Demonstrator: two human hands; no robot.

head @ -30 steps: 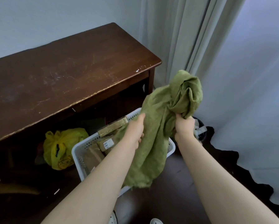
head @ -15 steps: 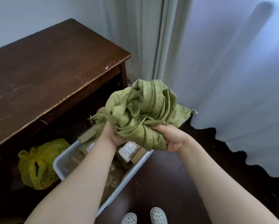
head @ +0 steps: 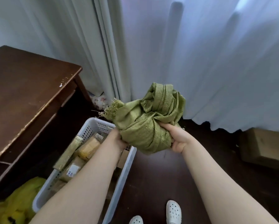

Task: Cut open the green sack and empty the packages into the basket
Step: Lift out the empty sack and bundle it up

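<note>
The green sack [head: 145,120] is crumpled into a tight bundle with a frayed edge sticking out at its left. My left hand [head: 118,139] grips the bundle's lower left and my right hand [head: 177,138] grips its lower right, both held above the floor just right of the basket. The white perforated basket [head: 93,125] stands on the dark floor below my left arm. Inside it lie several brown and yellow wrapped packages [head: 88,147], one with a white label.
A dark wooden table [head: 27,94] stands to the left, the basket beside it. A yellow plastic bag [head: 17,202] lies under the table at the lower left. Pale curtains [head: 167,54] hang ahead. A cardboard box [head: 263,146] sits at the right. My white shoes [head: 173,212] are below.
The hanging sack has been gathered into a compact ball between both hands. The view has swung right, so the table and basket sit further left.
</note>
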